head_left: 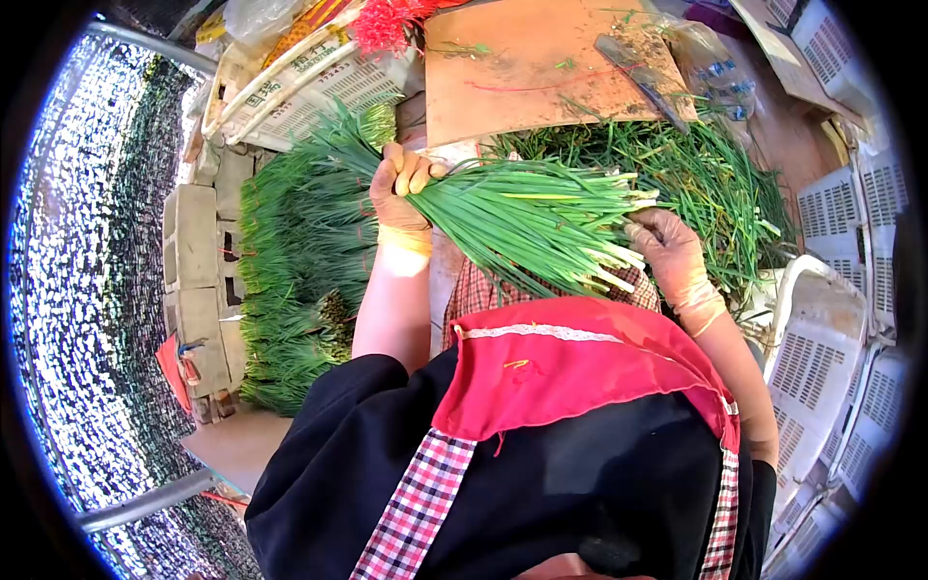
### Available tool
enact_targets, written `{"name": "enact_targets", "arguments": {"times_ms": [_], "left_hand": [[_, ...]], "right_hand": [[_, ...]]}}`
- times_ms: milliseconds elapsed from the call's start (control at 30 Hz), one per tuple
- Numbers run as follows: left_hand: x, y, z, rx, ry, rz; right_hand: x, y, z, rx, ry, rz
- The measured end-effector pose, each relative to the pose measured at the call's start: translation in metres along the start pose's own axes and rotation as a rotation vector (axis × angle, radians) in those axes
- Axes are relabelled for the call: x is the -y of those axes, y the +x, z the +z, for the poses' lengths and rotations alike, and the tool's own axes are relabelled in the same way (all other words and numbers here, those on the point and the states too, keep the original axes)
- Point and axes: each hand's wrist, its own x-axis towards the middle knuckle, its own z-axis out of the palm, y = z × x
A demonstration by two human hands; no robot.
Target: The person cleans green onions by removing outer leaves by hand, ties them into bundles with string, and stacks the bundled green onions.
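A bunch of long green stalks with pale cut ends lies across in front of my apron, its pale ends pointing right. My left hand, in a thin glove, is wrapped round the bunch near its leafy left end. At the pale ends, my right hand, also gloved, has its fingers bent together against the stalks; what lies between the fingertips is too small to make out. Below and left of the held bunch, tied green bundles stand packed in rows. Loose stalks are heaped behind my right hand.
An orange-brown board at the top bears a knife and plant scraps. Grey blocks line the left side of the bundles. White plastic crates stand at the right, and another crate is at the upper left.
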Motion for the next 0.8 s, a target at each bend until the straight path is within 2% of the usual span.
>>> {"name": "enact_targets", "arguments": {"times_ms": [33,67,100,167,200,267,300,333,400,467,500,533,633,667,800], "left_hand": [[-0.002,-0.001,-0.001,-0.002,0.006,0.007],[-0.003,-0.002,-0.002,0.009,0.011,0.0],[-0.003,-0.001,-0.003,0.022,0.014,-0.01],[-0.003,0.0,-0.002,0.031,0.016,-0.004],[-0.003,0.001,-0.002,0.041,0.003,-0.001],[-0.003,0.002,-0.003,0.052,-0.014,-0.007],[-0.004,0.001,-0.004,0.055,-0.018,-0.006],[-0.005,0.0,-0.006,0.022,-0.024,-0.017],[0.0,0.002,-0.01,0.033,-0.115,-0.034],[0.005,0.003,-0.011,0.046,-0.137,-0.043],[0.006,0.002,-0.01,0.05,-0.148,-0.04],[0.006,0.003,-0.01,0.07,-0.149,-0.05],[0.0,0.0,-0.008,0.0,-0.07,-0.046],[-0.002,0.0,-0.008,0.035,-0.075,-0.048],[-0.002,-0.003,-0.007,0.032,-0.121,-0.029]], "right_hand": [[0.005,0.001,0.002,-0.016,-0.068,0.062],[-0.005,0.003,0.005,-0.087,-0.187,-0.127],[-0.009,0.004,0.002,-0.087,-0.188,-0.131],[-0.018,0.003,-0.013,-0.235,-0.245,-0.385],[-0.053,0.007,-0.047,-0.288,-0.423,-0.29],[-0.068,0.003,-0.116,-0.246,-0.962,0.108],[-0.045,-0.008,-0.138,-0.134,-1.3,0.432],[-0.041,-0.009,-0.135,-0.139,-1.299,0.438],[-0.024,-0.013,-0.111,-0.333,-1.058,-0.107],[0.029,-0.003,-0.051,-0.035,-0.101,0.146],[0.011,0.011,-0.038,0.061,-0.045,0.054],[0.021,0.015,-0.017,0.13,0.296,-0.008],[-0.004,0.032,0.002,0.053,0.488,0.025],[-0.003,0.035,0.001,0.037,0.513,0.065],[-0.006,0.029,-0.017,0.003,0.377,0.102]]}}
